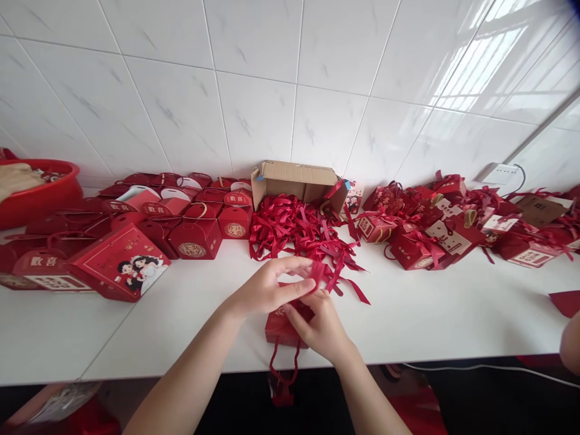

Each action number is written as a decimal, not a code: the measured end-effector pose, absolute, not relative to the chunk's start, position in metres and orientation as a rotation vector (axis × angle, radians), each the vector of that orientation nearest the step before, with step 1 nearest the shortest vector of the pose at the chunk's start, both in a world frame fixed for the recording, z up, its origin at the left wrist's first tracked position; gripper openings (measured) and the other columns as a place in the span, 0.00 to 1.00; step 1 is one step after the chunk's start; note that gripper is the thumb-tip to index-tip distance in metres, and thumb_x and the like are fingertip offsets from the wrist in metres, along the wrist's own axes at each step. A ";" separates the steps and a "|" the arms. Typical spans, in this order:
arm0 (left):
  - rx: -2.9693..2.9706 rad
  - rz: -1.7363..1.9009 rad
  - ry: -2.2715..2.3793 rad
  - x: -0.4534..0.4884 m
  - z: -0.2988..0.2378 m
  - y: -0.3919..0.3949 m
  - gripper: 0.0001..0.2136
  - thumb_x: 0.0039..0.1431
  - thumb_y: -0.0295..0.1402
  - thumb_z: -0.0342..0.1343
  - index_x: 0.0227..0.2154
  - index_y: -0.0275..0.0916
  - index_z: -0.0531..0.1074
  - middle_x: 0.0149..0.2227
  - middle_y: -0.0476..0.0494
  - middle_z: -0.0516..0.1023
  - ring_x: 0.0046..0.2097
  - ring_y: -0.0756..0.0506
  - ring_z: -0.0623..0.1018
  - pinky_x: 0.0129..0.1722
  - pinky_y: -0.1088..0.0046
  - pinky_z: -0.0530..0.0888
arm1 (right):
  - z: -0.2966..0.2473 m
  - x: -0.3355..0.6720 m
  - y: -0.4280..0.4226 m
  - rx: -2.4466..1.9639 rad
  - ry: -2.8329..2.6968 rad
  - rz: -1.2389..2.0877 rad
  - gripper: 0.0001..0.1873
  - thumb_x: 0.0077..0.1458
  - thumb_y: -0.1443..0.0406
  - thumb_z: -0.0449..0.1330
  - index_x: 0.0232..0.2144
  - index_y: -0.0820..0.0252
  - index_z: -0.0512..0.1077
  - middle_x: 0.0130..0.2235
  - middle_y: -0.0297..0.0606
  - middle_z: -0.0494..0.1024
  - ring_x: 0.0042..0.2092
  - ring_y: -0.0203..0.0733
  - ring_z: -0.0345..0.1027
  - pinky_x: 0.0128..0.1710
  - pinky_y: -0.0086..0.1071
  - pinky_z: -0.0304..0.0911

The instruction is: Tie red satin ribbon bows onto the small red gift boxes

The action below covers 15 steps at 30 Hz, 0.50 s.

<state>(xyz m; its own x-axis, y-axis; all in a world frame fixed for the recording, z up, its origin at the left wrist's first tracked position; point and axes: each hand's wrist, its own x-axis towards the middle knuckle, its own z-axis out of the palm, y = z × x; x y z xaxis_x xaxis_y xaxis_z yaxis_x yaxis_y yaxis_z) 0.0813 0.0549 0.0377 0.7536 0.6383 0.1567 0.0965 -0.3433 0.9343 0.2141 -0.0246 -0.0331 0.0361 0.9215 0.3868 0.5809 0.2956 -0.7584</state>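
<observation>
A small red gift box with twisted rope handles lies near the front edge of the white table, its handles hanging over the edge. Over the box, my left hand is closed, pinching a loop of red ribbon between thumb and fingers. My right hand is closed just below it, fingers curled at the ribbon's lower part and thumb lying across the box. Its palm side is hidden. Behind both hands, a heap of loose red ribbons spills from an open cardboard box.
Several red gift boxes stand in rows at the left, with a tilted one in front. A red basin is at the far left. Ribboned boxes crowd the right. Part of another person's hand shows at the right edge.
</observation>
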 end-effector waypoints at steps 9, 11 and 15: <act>1.899 0.795 0.858 0.059 -0.018 0.054 0.07 0.53 0.39 0.63 0.30 0.42 0.79 0.36 0.45 0.82 0.41 0.41 0.80 0.47 0.64 0.75 | -0.044 0.217 -0.022 -1.377 -1.521 0.562 0.21 0.61 0.59 0.53 0.18 0.57 0.56 0.21 0.32 0.63 0.27 0.38 0.57 0.29 0.32 0.53; 1.882 0.849 0.846 0.056 -0.026 0.049 0.07 0.56 0.38 0.60 0.29 0.41 0.78 0.37 0.45 0.82 0.42 0.42 0.80 0.47 0.65 0.75 | -0.045 0.217 -0.021 -1.356 -1.407 0.627 0.16 0.59 0.59 0.56 0.22 0.57 0.59 0.21 0.30 0.65 0.26 0.36 0.58 0.27 0.31 0.53; 1.882 0.864 0.800 0.056 -0.037 0.043 0.07 0.62 0.36 0.54 0.31 0.40 0.72 0.40 0.45 0.81 0.47 0.43 0.78 0.49 0.67 0.73 | -0.051 0.216 -0.019 -1.277 -1.188 0.778 0.13 0.57 0.61 0.60 0.33 0.54 0.56 0.23 0.26 0.70 0.24 0.34 0.60 0.25 0.28 0.56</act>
<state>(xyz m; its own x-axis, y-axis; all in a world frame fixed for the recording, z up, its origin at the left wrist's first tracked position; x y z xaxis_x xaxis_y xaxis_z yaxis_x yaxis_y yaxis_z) 0.0565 0.0431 -0.0368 0.5486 0.8001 0.2425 0.1797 -0.3962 0.9004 0.2161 -0.0193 -0.0509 0.2634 0.9384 0.2239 0.1700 0.1833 -0.9682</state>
